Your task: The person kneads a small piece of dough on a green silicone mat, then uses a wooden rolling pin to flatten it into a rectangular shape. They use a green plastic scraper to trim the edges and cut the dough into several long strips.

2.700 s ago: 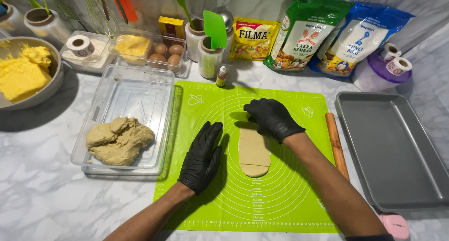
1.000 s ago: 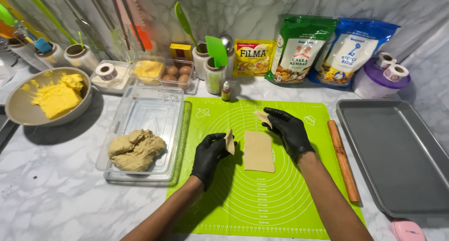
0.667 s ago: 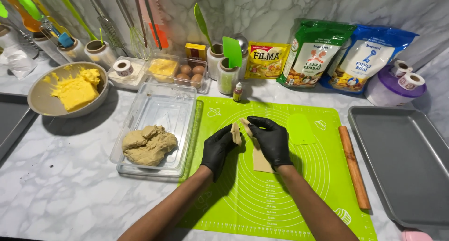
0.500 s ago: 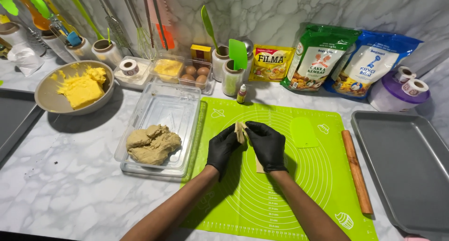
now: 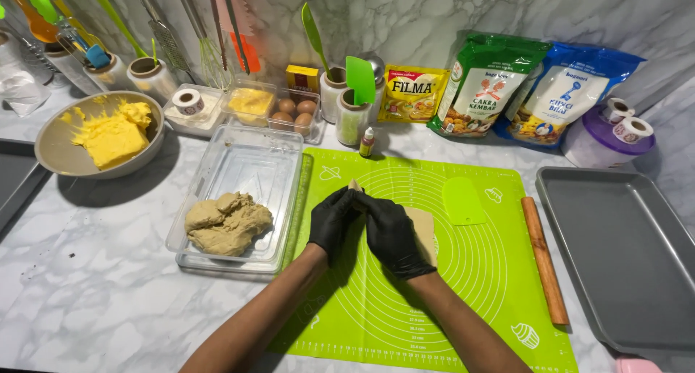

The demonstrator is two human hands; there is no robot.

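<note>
**A:** so what are the arms doing here? Both come up from the near edge of the desk, bare forearms, black gloves on both hands.

**B:** yep. The left forearm runs in from the lower left at a slant, the right one from lower middle, and they angle toward each other so the hands meet in the middle.

**A:** The left hand (image 5: pixel 334 219) looks curled, fingers bent inward, knuckles up?

**B:** right, and the right hand (image 5: pixel 392 235) is palm down, back of the glove facing the camera, fingers pointing up-left. Fingertips of both are touching, pinched together at the top. Wrists stay apart, making a V.
</note>
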